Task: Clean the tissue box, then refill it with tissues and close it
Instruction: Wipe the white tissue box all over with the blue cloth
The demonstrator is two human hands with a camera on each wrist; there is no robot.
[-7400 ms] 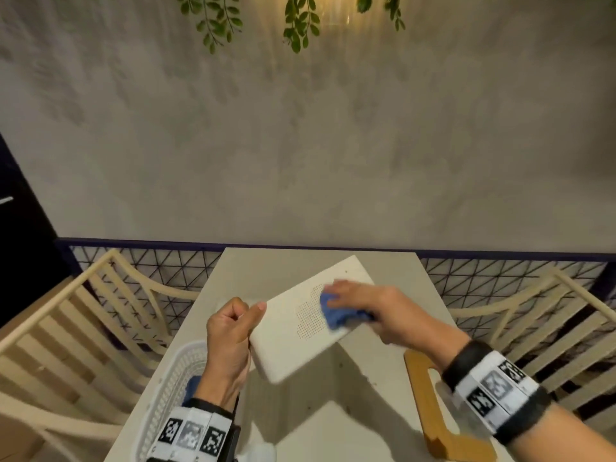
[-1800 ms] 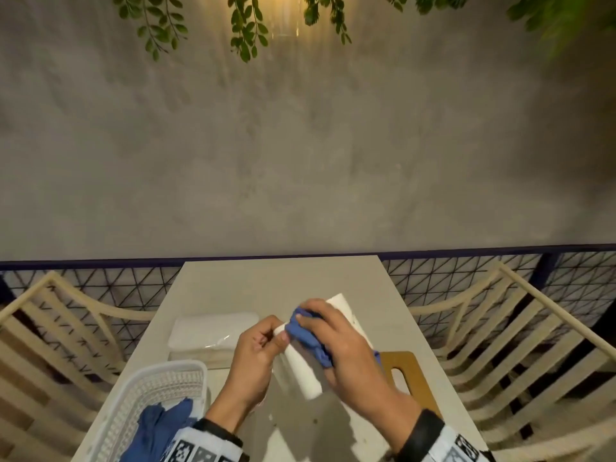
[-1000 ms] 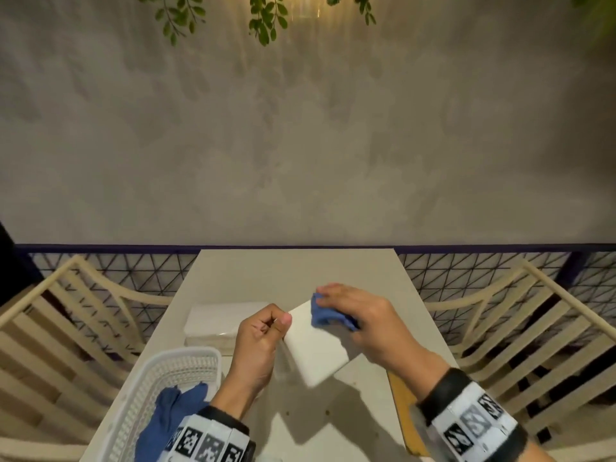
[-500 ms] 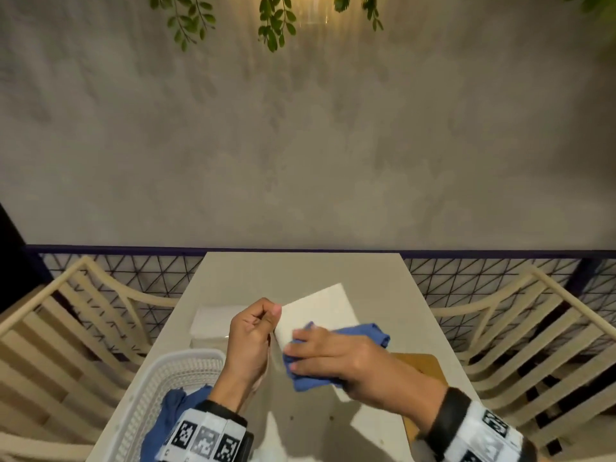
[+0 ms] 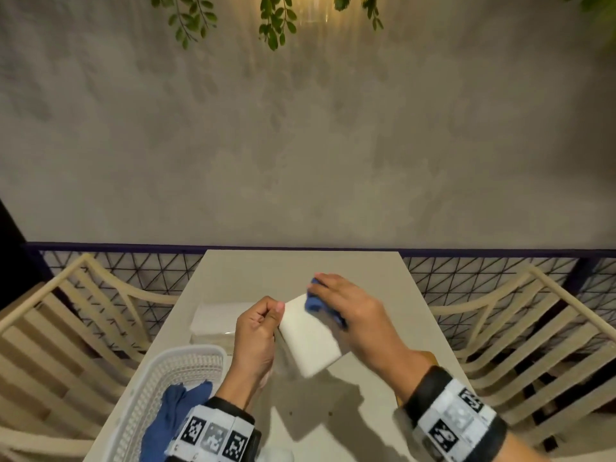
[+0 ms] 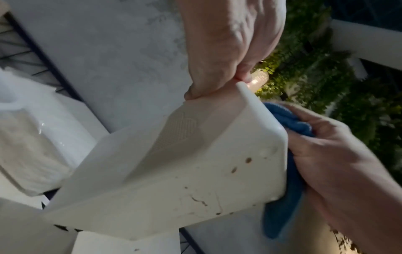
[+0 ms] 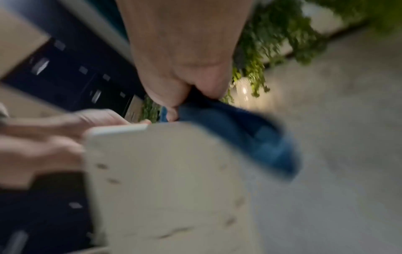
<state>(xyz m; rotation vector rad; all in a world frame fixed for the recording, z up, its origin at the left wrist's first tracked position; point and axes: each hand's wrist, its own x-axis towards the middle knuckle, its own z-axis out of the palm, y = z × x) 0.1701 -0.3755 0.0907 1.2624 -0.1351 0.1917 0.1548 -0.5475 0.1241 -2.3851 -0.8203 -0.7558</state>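
Note:
The white tissue box [image 5: 308, 338] is held tilted above the table, and my left hand [image 5: 258, 331] pinches its upper left rim. In the left wrist view the box [image 6: 174, 171] shows brown specks and smears on its side. My right hand [image 5: 346, 311] grips a blue cloth [image 5: 315, 301] against the box's far right side. The blurred right wrist view shows the cloth [image 7: 239, 137] draped over the box's top corner [image 7: 169, 180]. A pack of white tissues [image 5: 216, 320] lies on the table at the left.
A white plastic basket [image 5: 160, 388] with another blue cloth [image 5: 173, 411] in it stands at the table's near left. Part of a wooden lid [image 5: 423, 356] shows under my right forearm. Cream slatted chairs [image 5: 66, 345] flank the narrow table [image 5: 300, 271]; a wall stands behind.
My right hand has slid the blue cloth from the box's near face up to its far right edge. The left hand keeps its pinch on the rim.

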